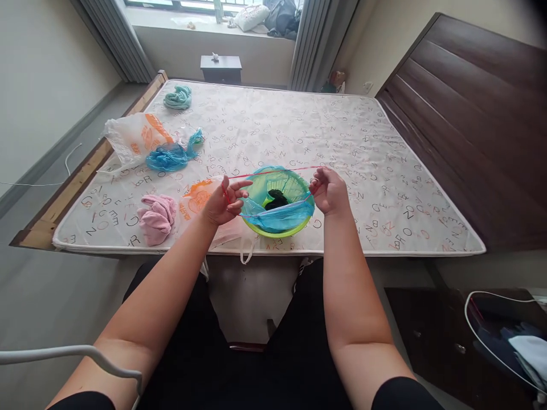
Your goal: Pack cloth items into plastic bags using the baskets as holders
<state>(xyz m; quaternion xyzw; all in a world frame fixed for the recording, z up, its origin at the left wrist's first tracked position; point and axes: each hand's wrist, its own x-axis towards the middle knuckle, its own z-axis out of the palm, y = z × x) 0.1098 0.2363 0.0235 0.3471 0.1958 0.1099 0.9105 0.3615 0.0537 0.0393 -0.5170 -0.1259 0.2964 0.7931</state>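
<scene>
A blue bin bag (286, 217) lines a lime-green basket (273, 233) on the mattress, and a dark item (277, 200) lies inside. A red drawstring (273, 171) stretches from the bag across the basket between my two hands. It loops around the thumb side of my left hand (223, 202), whose fingers are partly spread at the basket's left rim. On the right rim, my right hand (328, 189) has its fingers curled around the other end of the string. Between the hands, the string's near side runs along the bag's edge.
The mattress (342, 142) also holds a pink cloth (157, 219), a mint-green cloth (178, 97), a blue plastic bundle (168, 156) and orange-printed clear bags (137, 134). A dark headboard (474, 125) stands at right. A grey cable (72, 356) crosses near my left forearm.
</scene>
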